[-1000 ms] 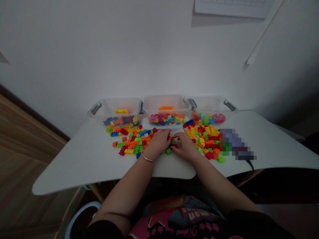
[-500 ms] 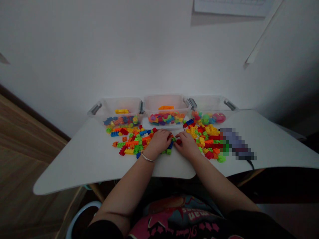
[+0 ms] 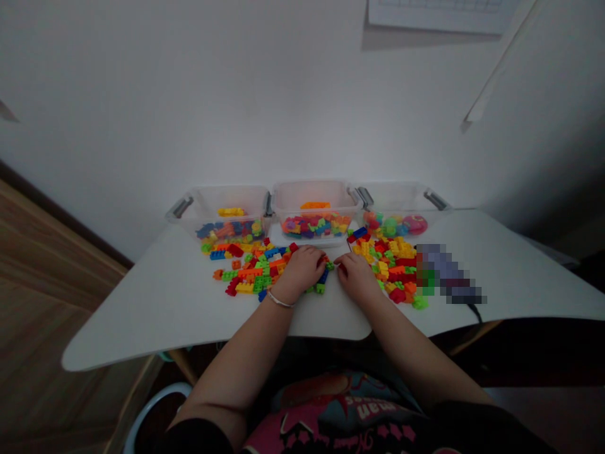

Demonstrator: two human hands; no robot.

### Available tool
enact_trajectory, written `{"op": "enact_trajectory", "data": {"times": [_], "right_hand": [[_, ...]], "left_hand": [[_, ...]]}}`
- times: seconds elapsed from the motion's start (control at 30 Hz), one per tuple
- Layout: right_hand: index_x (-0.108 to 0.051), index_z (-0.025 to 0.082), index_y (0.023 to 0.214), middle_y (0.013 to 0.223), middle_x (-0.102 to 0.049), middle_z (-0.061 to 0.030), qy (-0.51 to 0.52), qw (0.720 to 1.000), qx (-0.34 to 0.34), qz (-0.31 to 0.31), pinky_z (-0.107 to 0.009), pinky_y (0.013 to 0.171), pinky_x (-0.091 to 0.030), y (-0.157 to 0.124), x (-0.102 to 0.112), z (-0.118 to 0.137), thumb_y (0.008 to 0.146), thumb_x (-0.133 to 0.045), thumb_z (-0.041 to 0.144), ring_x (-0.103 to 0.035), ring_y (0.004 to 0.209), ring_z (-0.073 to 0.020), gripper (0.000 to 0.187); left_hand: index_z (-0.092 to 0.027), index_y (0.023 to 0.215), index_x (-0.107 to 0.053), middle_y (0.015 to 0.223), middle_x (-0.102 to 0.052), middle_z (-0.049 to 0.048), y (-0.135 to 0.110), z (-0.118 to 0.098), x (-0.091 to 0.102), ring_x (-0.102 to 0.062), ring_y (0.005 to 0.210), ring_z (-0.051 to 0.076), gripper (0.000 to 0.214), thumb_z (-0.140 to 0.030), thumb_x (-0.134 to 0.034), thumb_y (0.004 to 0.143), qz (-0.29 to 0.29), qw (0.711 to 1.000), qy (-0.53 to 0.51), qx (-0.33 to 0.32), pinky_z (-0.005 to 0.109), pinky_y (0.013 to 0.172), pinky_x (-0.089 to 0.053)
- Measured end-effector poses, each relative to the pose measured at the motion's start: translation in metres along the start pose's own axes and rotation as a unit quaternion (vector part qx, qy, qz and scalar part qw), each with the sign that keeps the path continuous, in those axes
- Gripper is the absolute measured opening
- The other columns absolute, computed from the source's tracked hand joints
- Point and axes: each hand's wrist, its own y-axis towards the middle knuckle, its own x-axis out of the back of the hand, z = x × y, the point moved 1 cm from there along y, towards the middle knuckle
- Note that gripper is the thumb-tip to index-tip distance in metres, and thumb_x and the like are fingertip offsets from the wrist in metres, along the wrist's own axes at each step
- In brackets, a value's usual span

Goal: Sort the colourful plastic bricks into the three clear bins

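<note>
My left hand [image 3: 301,270] lies knuckles-up on the white table [image 3: 155,309], fingers curled over small bricks beside a blue brick [image 3: 323,276] and green bricks [image 3: 317,288]. My right hand [image 3: 355,276] rests just to its right, fingers bent inward toward the left hand's fingertips; what it pinches is hidden. A spread of coloured bricks [image 3: 250,268] lies left of my hands, and a second pile of yellow, red and green bricks [image 3: 390,268] lies to the right.
Three clear plastic bins stand along the wall: the left bin [image 3: 222,217], the middle bin [image 3: 316,211] and the right bin [image 3: 401,205] with round pink and green pieces. A blurred dark object [image 3: 449,280] with a cable lies at the right. The table's front edge is near my body.
My right hand has drawn slightly back and closed its fingers more, and the red brick by its fingertips no longer shows. My left hand has barely moved.
</note>
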Motion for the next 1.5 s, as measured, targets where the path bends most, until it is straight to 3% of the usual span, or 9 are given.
{"op": "enact_trajectory", "data": {"times": [0.17,0.33,0.43,0.53,0.77,0.93,1.03,1.23,1.5], "right_hand": [[-0.069,0.021,0.086,0.093,-0.066,-0.0075,0.178,0.98,-0.029,-0.087,-0.038,0.076,-0.055,0.012,0.01,-0.006,0.081,-0.06,0.023,-0.063,0.084,-0.0211,0.011],[-0.07,0.021,0.086,0.095,-0.068,-0.0067,0.31,0.921,-0.094,-0.218,-0.043,0.089,-0.054,0.039,0.037,-0.009,0.074,-0.068,0.037,-0.065,0.091,-0.0218,0.02],[-0.068,0.02,0.089,0.09,-0.069,-0.0041,0.386,0.881,-0.119,-0.245,-0.042,0.086,-0.055,0.058,0.052,-0.008,0.072,-0.07,0.04,-0.066,0.083,-0.0185,0.026],[-0.065,0.021,0.089,0.082,-0.069,-0.0008,0.419,0.863,-0.104,-0.264,-0.037,0.079,-0.057,0.081,0.065,-0.004,0.072,-0.07,0.04,-0.066,0.076,-0.016,0.026],[-0.063,0.021,0.09,0.084,-0.066,-0.0011,0.311,0.907,-0.019,-0.283,-0.031,0.075,-0.054,0.136,0.08,0.006,0.084,-0.061,0.036,-0.064,0.077,-0.0146,0.016],[-0.068,0.018,0.086,0.093,-0.069,-0.0067,0.017,0.98,-0.046,-0.194,-0.036,0.083,-0.049,0.156,0.08,0.009,0.085,-0.059,0.029,-0.064,0.081,-0.0183,0.014],[-0.072,0.02,0.083,0.086,-0.072,-0.0059,-0.072,0.984,-0.086,-0.136,-0.038,0.082,-0.047,0.158,0.075,0.006,0.084,-0.06,0.027,-0.065,0.081,-0.0215,0.013],[-0.076,0.022,0.085,0.083,-0.075,-0.0052,-0.093,0.981,-0.11,-0.126,-0.038,0.083,-0.046,0.158,0.069,0.005,0.081,-0.058,0.024,-0.065,0.079,-0.0214,0.018],[-0.073,0.016,0.098,0.1,-0.074,-0.0118,-0.105,0.987,-0.027,-0.12,-0.041,0.091,-0.042,0.154,0.072,0.015,0.088,-0.052,0.021,-0.066,0.093,-0.0259,0.024]], "left_hand": [[-0.013,0.107,-0.068,0.107,-0.07,0.0107,0.0,0.0,0.001,-0.061,0.106,0.024,0.025,-0.024,-0.05,0.093,0.001,1.0,-0.002,0.006,0.038,0.1,-0.046],[-0.013,0.104,-0.068,0.106,-0.07,0.011,0.0,-0.001,0.002,-0.061,0.106,0.024,0.024,-0.025,-0.05,0.094,0.008,1.0,0.004,0.006,0.038,0.1,-0.045],[-0.014,0.104,-0.068,0.105,-0.07,0.0109,-0.001,-0.001,0.002,-0.06,0.105,0.024,0.025,-0.026,-0.049,0.094,0.009,1.0,0.01,0.003,0.038,0.1,-0.045],[-0.014,0.104,-0.068,0.105,-0.07,0.011,-0.002,-0.001,0.002,-0.06,0.105,0.024,0.026,-0.026,-0.047,0.095,0.008,1.0,0.013,0.003,0.038,0.099,-0.045],[-0.015,0.101,-0.067,0.104,-0.069,0.0103,-0.001,-0.002,0.005,-0.06,0.103,0.023,0.024,-0.026,-0.047,0.094,0.01,1.0,0.014,0.008,0.038,0.098,-0.046],[-0.014,0.1,-0.067,0.102,-0.069,0.011,-0.001,-0.003,0.005,-0.06,0.102,0.024,0.024,-0.026,-0.048,0.093,0.007,1.0,0.011,0.003,0.039,0.097,-0.046],[-0.014,0.1,-0.067,0.102,-0.069,0.0107,-0.001,-0.003,0.005,-0.06,0.102,0.024,0.023,-0.025,-0.048,0.093,0.004,1.0,0.007,0.002,0.039,0.098,-0.046],[-0.013,0.101,-0.067,0.103,-0.069,0.012,-0.001,-0.003,0.005,-0.06,0.103,0.024,0.024,-0.025,-0.047,0.093,0.009,1.0,0.0,0.008,0.039,0.098,-0.046],[-0.013,0.101,-0.067,0.102,-0.069,0.0114,-0.001,-0.003,0.004,-0.06,0.104,0.024,0.023,-0.024,-0.049,0.093,0.01,1.0,0.014,0.005,0.039,0.099,-0.046]]}}
